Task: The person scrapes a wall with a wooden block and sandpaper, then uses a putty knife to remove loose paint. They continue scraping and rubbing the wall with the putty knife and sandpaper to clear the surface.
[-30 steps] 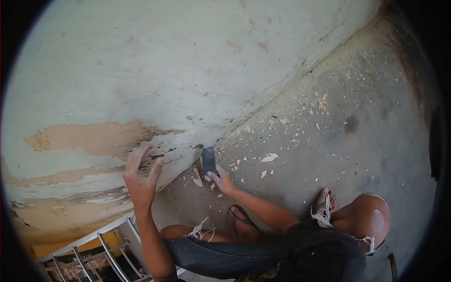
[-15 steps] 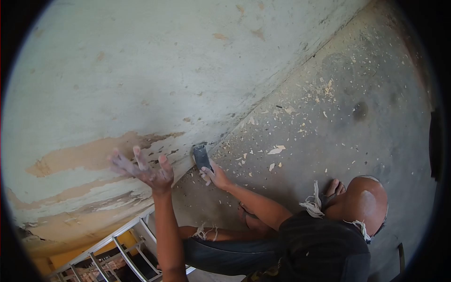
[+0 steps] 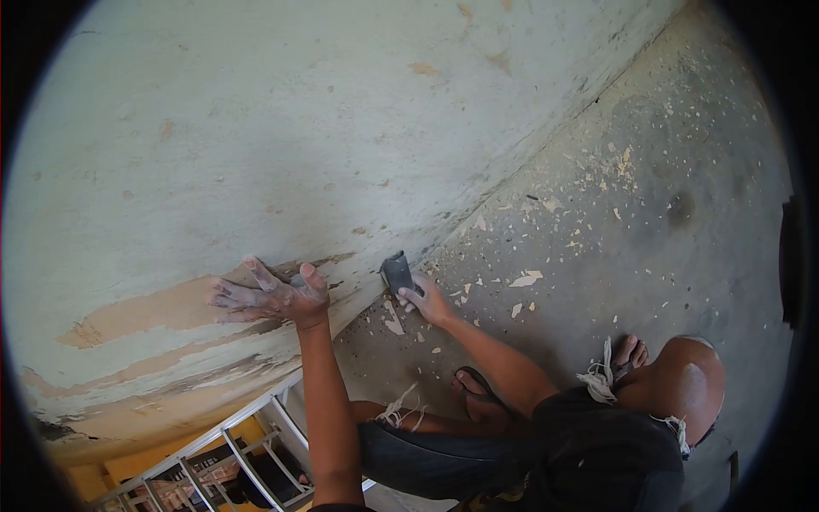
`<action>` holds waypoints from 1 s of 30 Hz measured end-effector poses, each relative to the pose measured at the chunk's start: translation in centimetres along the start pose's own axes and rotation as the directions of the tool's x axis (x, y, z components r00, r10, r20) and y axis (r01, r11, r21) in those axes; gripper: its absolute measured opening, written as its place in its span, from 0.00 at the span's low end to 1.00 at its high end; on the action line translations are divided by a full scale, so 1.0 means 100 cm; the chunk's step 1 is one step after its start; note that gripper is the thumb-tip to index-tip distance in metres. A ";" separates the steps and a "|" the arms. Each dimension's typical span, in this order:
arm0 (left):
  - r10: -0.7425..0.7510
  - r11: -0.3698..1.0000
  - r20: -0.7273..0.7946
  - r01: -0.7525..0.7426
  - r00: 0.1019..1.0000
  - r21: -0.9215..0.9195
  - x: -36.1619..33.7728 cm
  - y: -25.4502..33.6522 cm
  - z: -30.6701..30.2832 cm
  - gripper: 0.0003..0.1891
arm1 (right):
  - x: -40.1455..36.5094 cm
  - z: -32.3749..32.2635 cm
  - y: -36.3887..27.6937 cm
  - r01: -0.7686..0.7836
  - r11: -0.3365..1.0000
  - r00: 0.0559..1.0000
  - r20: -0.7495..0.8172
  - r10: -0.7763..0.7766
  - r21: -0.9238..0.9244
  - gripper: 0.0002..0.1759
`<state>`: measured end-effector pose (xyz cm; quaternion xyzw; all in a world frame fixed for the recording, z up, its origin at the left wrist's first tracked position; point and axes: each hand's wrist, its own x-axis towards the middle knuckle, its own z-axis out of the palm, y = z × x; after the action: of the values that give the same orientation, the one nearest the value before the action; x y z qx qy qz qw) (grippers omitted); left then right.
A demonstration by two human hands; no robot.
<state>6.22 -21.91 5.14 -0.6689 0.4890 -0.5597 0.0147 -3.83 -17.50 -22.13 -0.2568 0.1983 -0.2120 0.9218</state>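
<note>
My right hand (image 3: 426, 300) is closed on the lower end of a dark grey folded sheet that looks like sandpaper (image 3: 397, 273). Its far end lies against the wall (image 3: 281, 162), low down near the floor line. Further left, my left hand (image 3: 277, 294) rests on the wall with its fingers spread, over a tan patch (image 3: 145, 314) where the paint is gone. Pale dust coats the fingers of that hand. Dark, rough streaks of bare surface run beside and below it.
The concrete floor (image 3: 580, 282) is strewn with paint flakes (image 3: 526, 279). A metal ladder (image 3: 243, 456) stands at the lower left, close to my left arm. My bent knee (image 3: 682, 388) and a sandalled foot (image 3: 482, 392) are at the lower right and centre.
My left hand, raised and blurred before, now lies against the wall. My right hand still holds the sandpaper low on the wall. The whole view has shifted slightly.
</note>
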 end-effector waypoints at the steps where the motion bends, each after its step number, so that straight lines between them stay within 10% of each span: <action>1: 0.000 1.000 -0.004 0.000 1.000 -0.004 0.001 0.001 0.000 0.40 | -0.007 -0.005 0.002 -0.024 0.998 1.000 0.009 0.024 -0.061 0.13; 8: -0.030 0.999 -0.013 0.031 0.999 0.013 0.000 0.003 0.000 0.39 | 0.018 0.013 -0.024 0.189 0.961 0.979 0.108 -0.170 -0.200 0.12; 15: -0.004 0.999 -0.062 0.007 0.998 0.050 -0.001 0.001 0.007 0.39 | -0.015 0.007 -0.001 -0.044 0.991 0.998 0.030 0.048 -0.124 0.13; 21: 0.026 0.999 -0.082 -0.023 0.996 0.040 0.001 -0.001 0.007 0.39 | 0.001 -0.003 0.003 0.140 0.981 0.989 0.062 -0.132 -0.133 0.14; 24: -0.044 0.998 -0.057 0.046 0.997 0.036 -0.004 0.001 0.009 0.39 | -0.005 -0.013 0.020 -0.084 0.988 0.996 0.027 0.088 -0.131 0.15; 30: 0.029 0.999 -0.091 -0.026 0.995 0.040 0.002 0.001 0.007 0.39 | 0.012 0.006 -0.001 0.157 0.964 0.987 0.049 -0.150 -0.212 0.15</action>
<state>6.68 -22.45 5.01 -0.6353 0.4873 -0.5991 0.0130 -2.56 -17.93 -21.97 -0.3732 0.1846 -0.2560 0.8724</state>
